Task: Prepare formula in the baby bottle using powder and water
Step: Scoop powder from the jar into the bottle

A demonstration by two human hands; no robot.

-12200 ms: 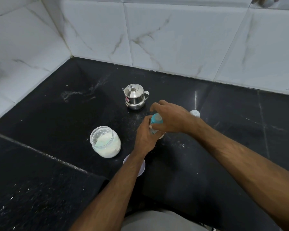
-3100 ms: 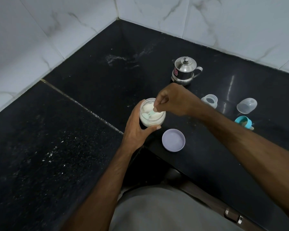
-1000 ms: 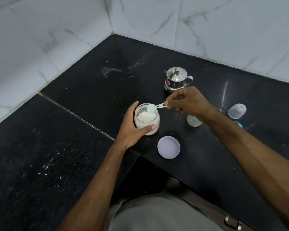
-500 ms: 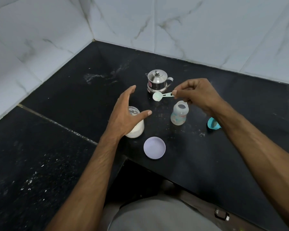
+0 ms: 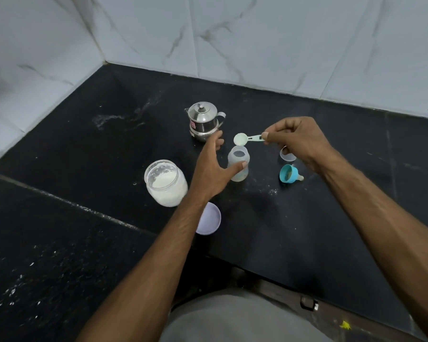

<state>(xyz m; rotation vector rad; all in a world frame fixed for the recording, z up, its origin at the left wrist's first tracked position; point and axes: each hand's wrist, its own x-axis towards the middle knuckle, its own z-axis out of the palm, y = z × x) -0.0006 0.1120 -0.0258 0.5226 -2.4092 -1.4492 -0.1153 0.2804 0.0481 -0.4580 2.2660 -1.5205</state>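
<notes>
The open baby bottle (image 5: 240,166) stands upright on the black counter (image 5: 331,218). My left hand (image 5: 214,166) is spread beside it, thumb touching the bottle's front and fingers behind its left side. My right hand (image 5: 298,141) pinches the handle of a pale green scoop (image 5: 245,138) heaped with white powder, its bowl just above the bottle's mouth. The open glass jar of powder (image 5: 164,182) stands free to the left. A small steel kettle (image 5: 203,120) stands behind the bottle.
The jar's lilac lid (image 5: 209,222) lies near the counter's front edge, partly under my left forearm. A blue nipple ring (image 5: 289,174) lies on its side right of the bottle, with a clear cap (image 5: 287,155) behind it. Powder specks dot the counter. Tiled walls close the back and left.
My left hand left the powder jar and moved right to the bottle. My right hand carried the filled scoop from beside the kettle to just above the bottle's mouth.
</notes>
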